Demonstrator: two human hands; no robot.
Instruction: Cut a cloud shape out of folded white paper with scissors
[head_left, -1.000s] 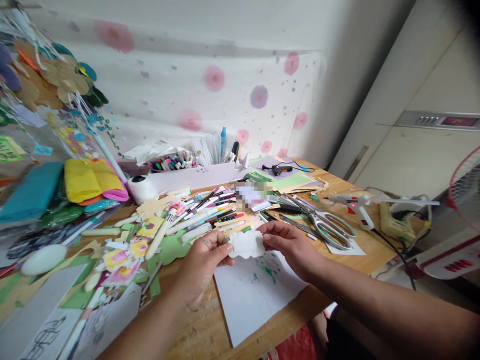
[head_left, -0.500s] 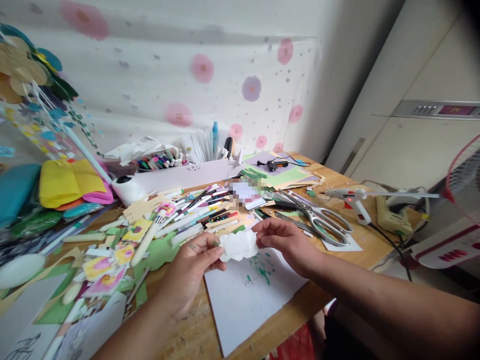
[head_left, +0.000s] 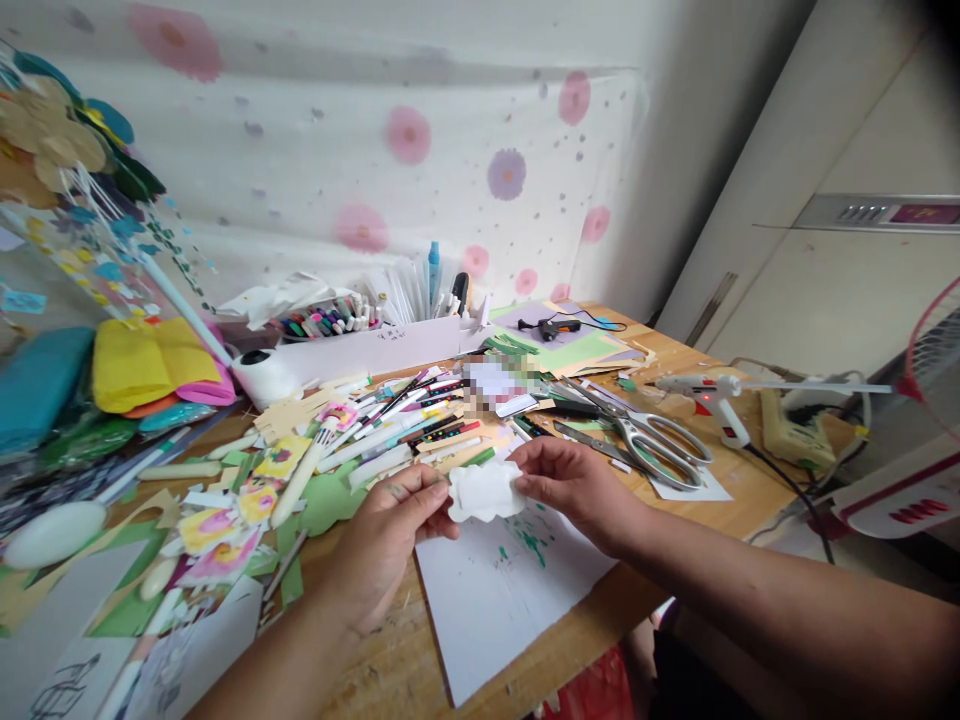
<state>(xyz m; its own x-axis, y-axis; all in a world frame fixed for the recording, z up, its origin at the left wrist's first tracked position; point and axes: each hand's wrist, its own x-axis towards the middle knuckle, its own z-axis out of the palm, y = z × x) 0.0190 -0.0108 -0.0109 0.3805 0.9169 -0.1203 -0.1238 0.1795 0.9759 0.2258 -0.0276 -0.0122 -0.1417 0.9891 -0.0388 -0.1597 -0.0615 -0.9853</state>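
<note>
Between my two hands is a small white paper cutout (head_left: 486,491) with a scalloped, cloud-like edge. My left hand (head_left: 401,515) pinches its left edge between thumb and fingers. At its right edge, my right hand (head_left: 574,488) has the paper between thumb and fingertips. Below the cutout lies a white sheet (head_left: 495,610) marked with green smears. A pair of large silver-handled scissors (head_left: 660,445) rests to the right of my right hand. Pens and markers (head_left: 420,430) are heaped just beyond my hands.
A white glue gun (head_left: 709,400) stands at the right, its cord trailing; a black glue gun (head_left: 559,327) lies on coloured paper at the back. Painted paper flowers (head_left: 221,530) and green scraps cover the left side. A long white box (head_left: 367,350) holds markers along the wall.
The view has shifted slightly. My hands keep hold of the cutout, which now sits a little flatter to view, with my right fingers closer on its edge.
</note>
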